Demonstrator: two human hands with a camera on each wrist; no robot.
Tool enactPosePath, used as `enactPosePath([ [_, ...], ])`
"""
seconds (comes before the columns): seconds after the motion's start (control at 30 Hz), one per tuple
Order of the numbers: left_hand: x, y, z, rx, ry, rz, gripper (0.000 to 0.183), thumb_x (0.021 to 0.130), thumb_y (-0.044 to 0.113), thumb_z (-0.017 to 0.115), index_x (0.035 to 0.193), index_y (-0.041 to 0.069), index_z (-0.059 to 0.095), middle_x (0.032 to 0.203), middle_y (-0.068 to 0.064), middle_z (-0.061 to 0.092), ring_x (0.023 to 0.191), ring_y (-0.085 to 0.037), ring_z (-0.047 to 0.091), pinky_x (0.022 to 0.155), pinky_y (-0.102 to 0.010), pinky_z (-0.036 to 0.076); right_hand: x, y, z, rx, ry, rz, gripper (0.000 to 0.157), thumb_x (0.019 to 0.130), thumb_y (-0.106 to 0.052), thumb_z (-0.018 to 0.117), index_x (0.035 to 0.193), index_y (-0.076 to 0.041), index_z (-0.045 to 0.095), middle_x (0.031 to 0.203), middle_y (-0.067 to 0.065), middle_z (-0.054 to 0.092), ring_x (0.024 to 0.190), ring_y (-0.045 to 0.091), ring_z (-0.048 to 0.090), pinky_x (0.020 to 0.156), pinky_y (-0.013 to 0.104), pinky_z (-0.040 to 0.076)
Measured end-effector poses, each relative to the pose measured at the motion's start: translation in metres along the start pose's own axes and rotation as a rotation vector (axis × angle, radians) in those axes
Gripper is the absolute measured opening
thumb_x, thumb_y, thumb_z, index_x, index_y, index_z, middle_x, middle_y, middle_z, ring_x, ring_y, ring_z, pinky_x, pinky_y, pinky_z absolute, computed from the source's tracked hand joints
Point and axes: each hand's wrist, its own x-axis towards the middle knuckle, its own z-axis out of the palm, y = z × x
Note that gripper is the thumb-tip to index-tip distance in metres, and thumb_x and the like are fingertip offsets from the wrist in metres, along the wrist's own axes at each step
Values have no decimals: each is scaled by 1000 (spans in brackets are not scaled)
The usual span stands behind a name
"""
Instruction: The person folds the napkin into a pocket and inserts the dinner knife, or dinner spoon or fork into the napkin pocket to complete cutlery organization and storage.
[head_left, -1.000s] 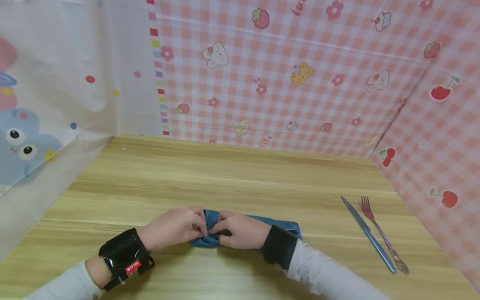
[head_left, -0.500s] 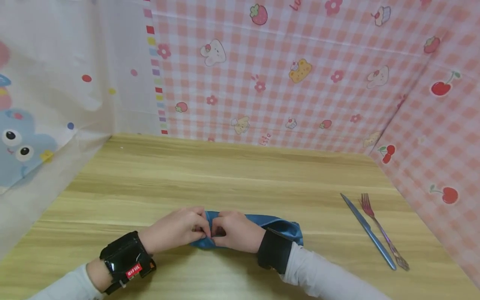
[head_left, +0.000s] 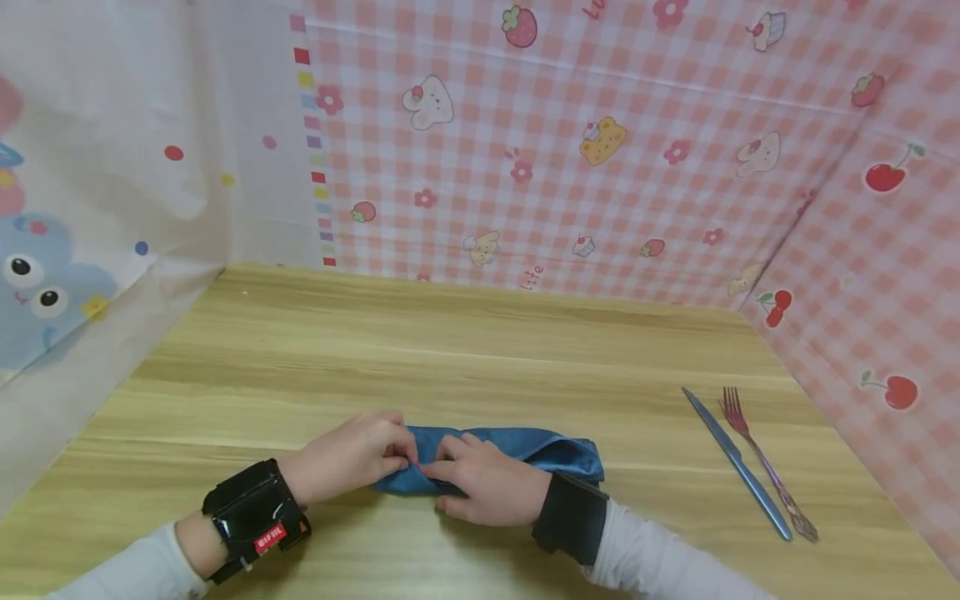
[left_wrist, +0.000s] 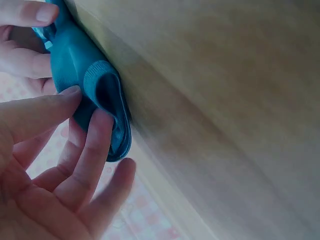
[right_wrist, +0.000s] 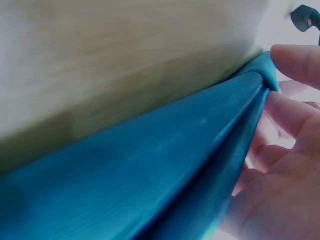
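A blue, satiny cloth napkin (head_left: 517,440) lies folded into a long strip near the front of the table. My left hand (head_left: 360,454) pinches its left end; in the left wrist view the thumb (left_wrist: 65,102) presses on top while a fingertip sits in the open loop of the fold. Close beside it, my right hand (head_left: 487,483) grips the napkin, thumb and index finger at the gathered spot. Toward the right, the strip (right_wrist: 125,165) runs out from the right hand with a long crease gaping along it. The palm hides part of the cloth's front edge.
A table knife (head_left: 738,462) and a fork (head_left: 768,467) lie side by side on the wooden table (head_left: 450,350) at the right. Pink checked cloth (head_left: 555,167) hangs behind and at the right; a white printed sheet (head_left: 187,108) hangs at the left.
The napkin's right part has gone from lying flat to gaping in a loose fold. My right hand has shifted slightly right and toward the front; the left has stayed at its end.
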Motion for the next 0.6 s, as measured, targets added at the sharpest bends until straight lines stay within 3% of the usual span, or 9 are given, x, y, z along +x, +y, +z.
enactPosePath([
  [0.3, -1, 1, 0, 132, 58, 24, 10, 79, 18, 70, 77, 27, 68, 75, 17, 54, 62, 6, 47, 56, -14, 40, 0, -1, -4, 53, 5, 9, 28, 92, -21, 53, 119, -18, 60, 104, -3, 56, 79, 5, 43, 72, 16, 35],
  [0.6, -1, 1, 0, 272, 101, 196, 13, 75, 13, 73, 75, 23, 66, 89, 11, 57, 85, -6, 53, 72, -23, 47, -2, 0, -2, 96, -6, 20, 30, 93, -25, 52, 121, -19, 60, 108, -3, 54, 83, 6, 42, 72, 16, 35],
])
